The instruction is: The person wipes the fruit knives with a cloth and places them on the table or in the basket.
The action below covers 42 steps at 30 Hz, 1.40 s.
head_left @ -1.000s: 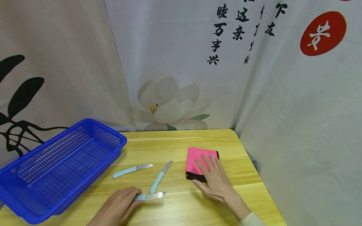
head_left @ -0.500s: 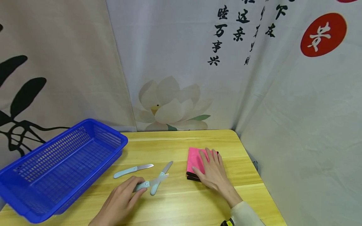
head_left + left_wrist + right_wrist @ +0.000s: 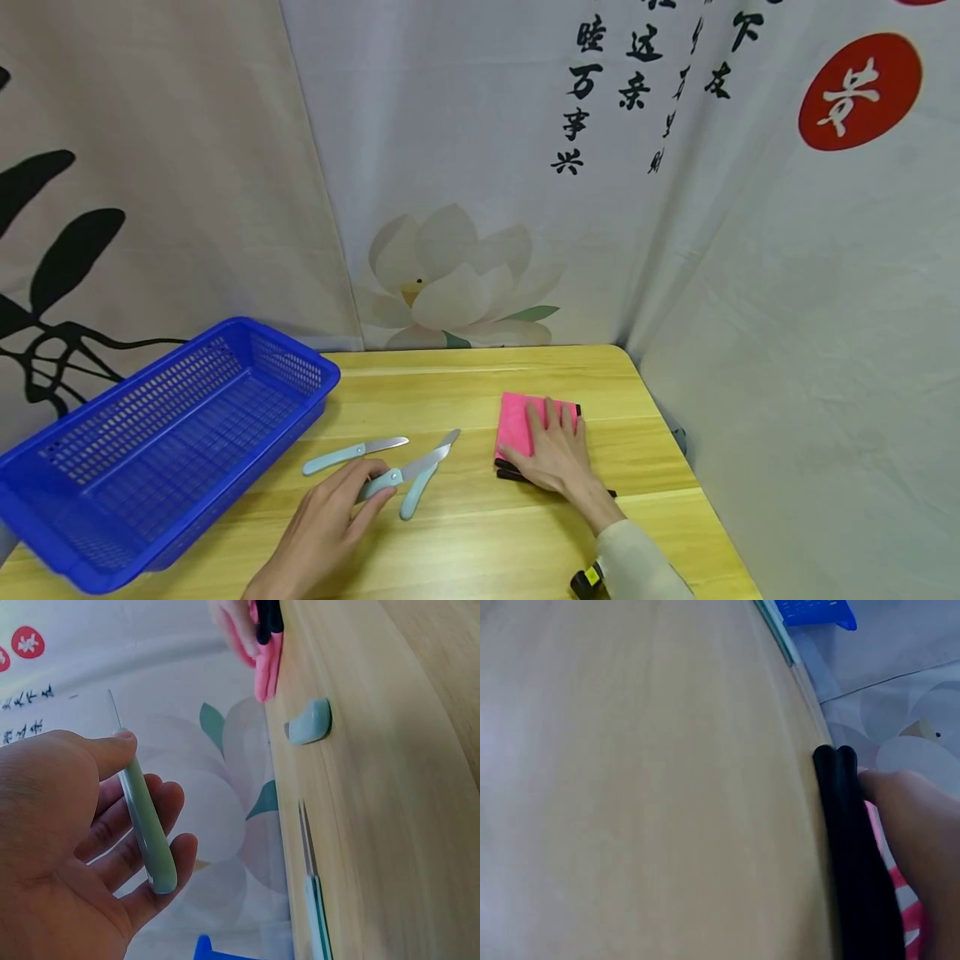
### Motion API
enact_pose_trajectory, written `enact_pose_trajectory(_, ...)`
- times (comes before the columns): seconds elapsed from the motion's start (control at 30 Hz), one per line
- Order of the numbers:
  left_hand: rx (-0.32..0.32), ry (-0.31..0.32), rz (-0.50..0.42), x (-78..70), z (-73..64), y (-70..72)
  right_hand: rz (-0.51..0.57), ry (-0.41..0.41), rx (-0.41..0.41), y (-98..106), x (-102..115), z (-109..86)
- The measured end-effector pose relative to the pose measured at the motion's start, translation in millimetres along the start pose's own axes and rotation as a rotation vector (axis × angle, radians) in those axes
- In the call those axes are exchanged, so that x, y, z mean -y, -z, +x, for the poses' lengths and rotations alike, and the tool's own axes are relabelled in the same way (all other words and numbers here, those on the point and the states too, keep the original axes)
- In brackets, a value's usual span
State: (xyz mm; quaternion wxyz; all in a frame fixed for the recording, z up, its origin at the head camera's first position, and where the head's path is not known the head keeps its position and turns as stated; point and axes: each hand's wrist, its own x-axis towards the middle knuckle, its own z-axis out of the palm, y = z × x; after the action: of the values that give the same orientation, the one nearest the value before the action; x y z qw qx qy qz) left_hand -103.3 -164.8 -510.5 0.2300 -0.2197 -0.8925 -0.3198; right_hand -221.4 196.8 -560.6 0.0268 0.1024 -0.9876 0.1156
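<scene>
In the head view, my left hand (image 3: 326,521) grips a small knife (image 3: 384,481) by its pale blue handle, raised off the table with the blade pointing right and away. From the left wrist, the handle (image 3: 154,840) lies between thumb and fingers. Under that blade rests a second knife (image 3: 417,493), partly covered, with a third knife (image 3: 336,459) lying to its left. My right hand (image 3: 558,461) rests with spread fingers on a folded pink cloth (image 3: 513,425) with black edging. The right wrist view shows the black edge (image 3: 847,847) beside the hand.
A blue plastic basket (image 3: 247,392) with perforated sides stands at the left of the wooden table (image 3: 480,550). White printed curtains (image 3: 465,125) hang behind the table and along its right side. A black and yellow item (image 3: 587,581) sits by the right sleeve.
My left hand has lifted its knife up and away from me, over the second knife, and the blade has turned upward. My right hand has shifted slightly left on the cloth.
</scene>
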Motion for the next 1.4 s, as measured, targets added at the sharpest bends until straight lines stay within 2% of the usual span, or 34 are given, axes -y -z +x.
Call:
enact_pose_trajectory(0.37, -0.002, 0.000, 0.004, -0.5, 2.2, -3.8, -0.063, 0.019, -0.018, -1, 2, 6.9)
enact_pose_trajectory(0.87, -0.047, 0.068, -0.012, -5.5, 4.1, -3.6, -0.032, 0.099, -0.068, 1, 11, -2.7)
enact_pose_trajectory(1.0, -0.067, 0.110, -0.053, -8.5, 6.3, -4.0, -0.022, 0.139, -0.105, -1, 12, -5.7)
enact_pose_trajectory(1.23, -0.086, 0.201, -0.141, -13.1, 12.8, -6.2, -0.065, 0.241, -0.142, -3, 9, -7.8)
enact_pose_trajectory(1.4, -0.077, 0.285, -0.227, -16.0, 16.8, -6.7, -0.023, 0.303, -0.183, 5, 5, -12.2)
